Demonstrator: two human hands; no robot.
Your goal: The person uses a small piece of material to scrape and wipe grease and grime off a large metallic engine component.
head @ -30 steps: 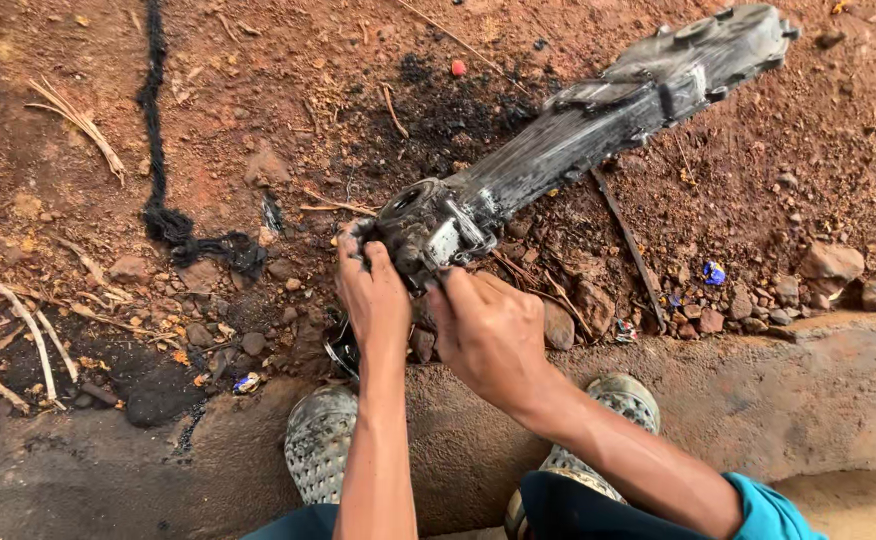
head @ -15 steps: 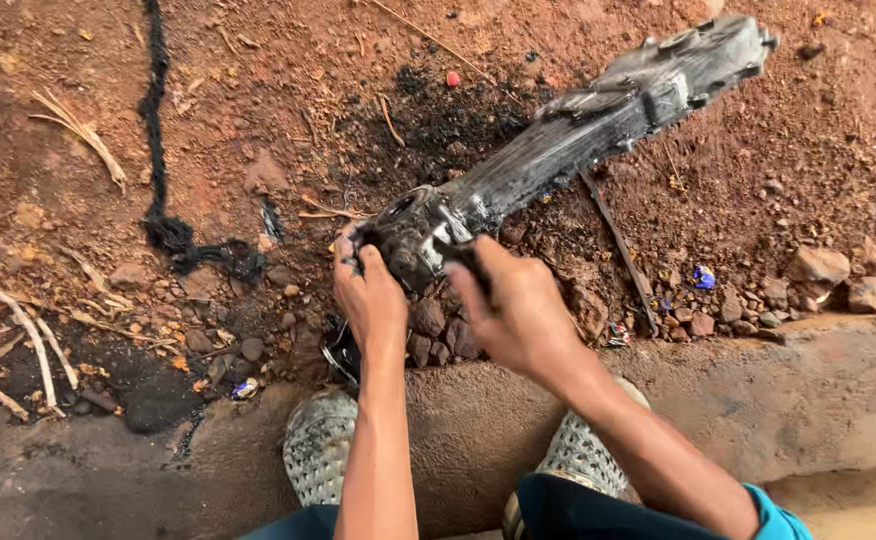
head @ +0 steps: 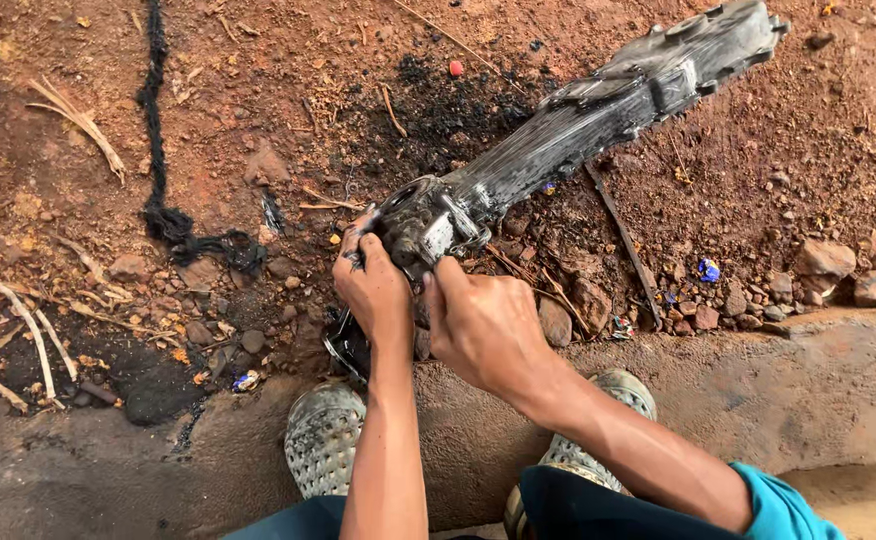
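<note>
Left hand and right hand at frame centre.
Both close on the near end of the long charred grey metal part lying on red soil.

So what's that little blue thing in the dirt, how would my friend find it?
Start at the long burnt metal part lying slantwise on the red dirt, then go to the pale curb along the bottom. The blue scrap lies just above the curb, right of the hands, among brown stones. It is the brightest blue speck there.
</note>
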